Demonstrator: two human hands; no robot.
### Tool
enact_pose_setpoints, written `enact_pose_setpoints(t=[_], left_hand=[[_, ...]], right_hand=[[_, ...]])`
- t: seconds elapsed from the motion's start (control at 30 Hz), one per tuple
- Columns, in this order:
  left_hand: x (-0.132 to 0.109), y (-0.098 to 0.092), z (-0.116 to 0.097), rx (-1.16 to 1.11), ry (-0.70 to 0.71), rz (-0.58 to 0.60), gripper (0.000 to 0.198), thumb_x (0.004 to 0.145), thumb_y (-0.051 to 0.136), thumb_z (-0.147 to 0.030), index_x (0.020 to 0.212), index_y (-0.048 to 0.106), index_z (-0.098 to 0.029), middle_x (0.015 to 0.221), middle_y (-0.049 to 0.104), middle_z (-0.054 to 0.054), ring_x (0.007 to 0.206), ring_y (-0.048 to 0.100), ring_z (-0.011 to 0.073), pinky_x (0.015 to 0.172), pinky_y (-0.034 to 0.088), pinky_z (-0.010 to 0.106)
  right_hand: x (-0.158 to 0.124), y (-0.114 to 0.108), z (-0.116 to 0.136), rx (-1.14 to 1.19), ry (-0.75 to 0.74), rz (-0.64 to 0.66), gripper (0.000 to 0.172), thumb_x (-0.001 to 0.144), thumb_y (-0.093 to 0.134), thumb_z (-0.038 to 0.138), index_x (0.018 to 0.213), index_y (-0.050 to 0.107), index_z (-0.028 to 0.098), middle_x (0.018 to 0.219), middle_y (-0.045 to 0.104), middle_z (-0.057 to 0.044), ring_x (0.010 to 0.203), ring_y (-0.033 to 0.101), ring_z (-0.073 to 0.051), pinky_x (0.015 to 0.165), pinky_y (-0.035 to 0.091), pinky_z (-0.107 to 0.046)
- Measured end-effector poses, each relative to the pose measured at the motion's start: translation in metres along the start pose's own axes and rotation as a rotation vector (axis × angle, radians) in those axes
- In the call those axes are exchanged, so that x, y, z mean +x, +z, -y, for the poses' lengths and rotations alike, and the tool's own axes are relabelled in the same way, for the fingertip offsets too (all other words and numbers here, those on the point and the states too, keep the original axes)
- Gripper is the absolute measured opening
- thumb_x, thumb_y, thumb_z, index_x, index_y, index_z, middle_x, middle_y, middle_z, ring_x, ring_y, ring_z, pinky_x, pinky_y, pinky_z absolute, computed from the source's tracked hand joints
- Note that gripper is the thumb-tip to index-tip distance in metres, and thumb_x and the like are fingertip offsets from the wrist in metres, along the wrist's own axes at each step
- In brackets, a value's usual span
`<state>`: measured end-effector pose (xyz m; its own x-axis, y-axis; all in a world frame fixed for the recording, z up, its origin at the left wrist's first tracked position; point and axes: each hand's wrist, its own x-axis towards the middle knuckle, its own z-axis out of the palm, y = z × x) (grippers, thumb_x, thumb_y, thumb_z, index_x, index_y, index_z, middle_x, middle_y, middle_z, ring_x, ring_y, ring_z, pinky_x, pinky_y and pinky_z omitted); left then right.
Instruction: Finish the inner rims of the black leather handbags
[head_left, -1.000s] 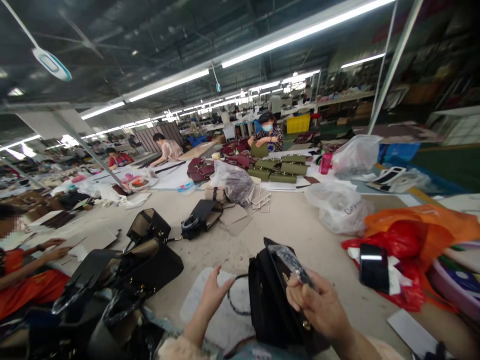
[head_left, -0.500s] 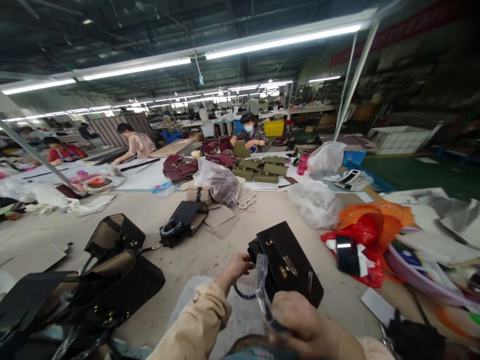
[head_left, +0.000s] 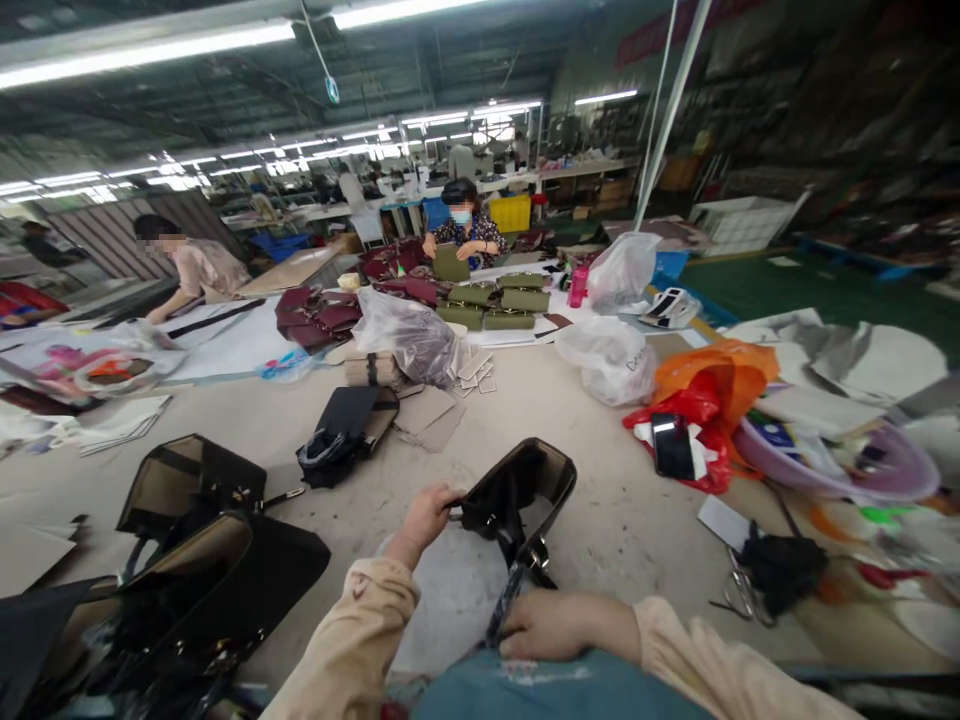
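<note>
A black handbag (head_left: 559, 500) stands open on the table in front of me, its tan lining showing. My left hand (head_left: 429, 515) is closed on the bag's left edge. Low at the bag's near side, my right hand (head_left: 536, 625) has its fingers wrapped round a dark strap (head_left: 504, 600) that looks covered in clear plastic. White translucent sheeting (head_left: 450, 600) lies under and beside the bag, between my forearms.
Several black bags (head_left: 255, 570) crowd the left, and another black bag (head_left: 356, 415) lies ahead. To the right are a red plastic bag with a phone (head_left: 673, 445), a purple basin (head_left: 892, 492) and scissors (head_left: 742, 590). A person (head_left: 461, 225) handles green pieces across the table.
The black bag has turned from showing its front with the gold clasp to showing its open inside. My right hand has drawn left and nearer my body, and the view has shifted.
</note>
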<state>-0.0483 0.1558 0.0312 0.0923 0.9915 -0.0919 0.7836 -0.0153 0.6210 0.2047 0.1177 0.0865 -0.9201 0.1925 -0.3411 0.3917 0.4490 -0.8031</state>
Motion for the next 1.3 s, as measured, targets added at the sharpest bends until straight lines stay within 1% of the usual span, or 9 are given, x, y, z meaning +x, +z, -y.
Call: enact_pose_setpoints(t=[0.1,0.3,0.43,0.53,0.7,0.87,1.03,1.13,1.3], left_hand=[[-0.011,0.001,0.007,0.006,0.024,0.032,0.035,0.067,0.050,-0.002,0.087,0.070,-0.023,0.088,0.064,0.004,0.093,0.056,0.0187,0.091,0.040,0.031],[-0.030,0.005,0.001,-0.115,-0.003,-0.040,0.058,0.066,0.051,-0.005,0.122,0.054,-0.019,0.124,0.059,0.006,0.116,0.051,0.0205,0.104,0.036,0.035],[-0.037,0.001,-0.013,-0.221,-0.041,-0.088,0.043,0.082,0.046,-0.019,0.124,0.053,-0.018,0.125,0.059,0.006,0.116,0.052,0.0184,0.103,0.039,0.032],[-0.033,0.002,-0.028,-0.274,-0.069,-0.165,0.044,0.081,0.056,-0.035,0.123,0.054,-0.019,0.125,0.059,0.007,0.115,0.054,0.0205,0.102,0.040,0.034],[-0.020,0.011,-0.042,-0.308,-0.149,-0.245,0.049,0.069,0.071,-0.032,0.116,0.060,-0.018,0.115,0.065,0.007,0.108,0.059,0.0214,0.100,0.043,0.035],[-0.017,0.018,-0.041,-0.340,-0.179,-0.254,0.040,0.069,0.070,-0.024,0.109,0.064,-0.019,0.108,0.068,0.006,0.102,0.062,0.0201,0.096,0.045,0.035],[-0.017,0.021,-0.041,-0.351,-0.196,-0.290,0.036,0.070,0.068,-0.019,0.106,0.066,-0.020,0.107,0.069,0.006,0.103,0.061,0.0213,0.100,0.041,0.040],[-0.016,0.024,-0.040,-0.360,-0.192,-0.309,0.033,0.071,0.068,-0.020,0.104,0.067,-0.021,0.104,0.070,0.005,0.100,0.062,0.0209,0.101,0.040,0.041],[-0.014,0.028,-0.038,-0.376,-0.202,-0.350,0.029,0.071,0.069,-0.024,0.100,0.069,-0.022,0.101,0.071,0.005,0.098,0.063,0.0214,0.099,0.041,0.041]], right_hand=[[0.002,-0.005,0.002,-0.058,0.012,0.024,0.026,0.080,0.051,0.027,0.092,0.072,0.017,0.083,0.072,-0.005,0.068,0.061,-0.015,0.062,0.044,-0.023],[-0.021,-0.039,0.003,-0.067,-0.109,-0.413,0.024,0.088,0.047,0.023,0.094,0.069,0.018,0.086,0.070,-0.005,0.079,0.062,-0.014,0.075,0.046,-0.024],[-0.029,-0.074,-0.006,-0.149,-0.099,-0.675,0.020,0.088,0.048,0.024,0.095,0.066,0.018,0.089,0.068,-0.006,0.081,0.061,-0.016,0.074,0.047,-0.028],[-0.018,-0.092,-0.019,-0.230,-0.121,-0.761,0.019,0.087,0.050,0.023,0.101,0.063,0.018,0.096,0.066,-0.008,0.089,0.060,-0.018,0.079,0.048,-0.031],[0.020,-0.103,-0.036,-0.395,-0.148,-0.705,0.028,0.084,0.056,0.024,0.111,0.060,0.018,0.111,0.064,-0.009,0.104,0.054,-0.022,0.091,0.043,-0.038],[0.049,-0.105,-0.036,-0.524,-0.123,-0.550,0.031,0.078,0.065,0.027,0.108,0.062,0.018,0.101,0.066,-0.007,0.099,0.052,-0.023,0.084,0.039,-0.038],[0.061,-0.097,-0.027,-0.613,-0.095,-0.509,0.026,0.080,0.064,0.031,0.103,0.063,0.021,0.092,0.068,-0.005,0.094,0.052,-0.022,0.081,0.032,-0.037],[0.065,-0.094,-0.027,-0.644,-0.056,-0.512,0.017,0.085,0.058,0.034,0.092,0.066,0.021,0.085,0.068,-0.004,0.090,0.052,-0.021,0.080,0.029,-0.036],[0.067,-0.098,-0.031,-0.629,0.031,-0.520,0.026,0.089,0.051,0.037,0.076,0.067,0.020,0.080,0.067,-0.004,0.085,0.051,-0.019,0.074,0.028,-0.033]])
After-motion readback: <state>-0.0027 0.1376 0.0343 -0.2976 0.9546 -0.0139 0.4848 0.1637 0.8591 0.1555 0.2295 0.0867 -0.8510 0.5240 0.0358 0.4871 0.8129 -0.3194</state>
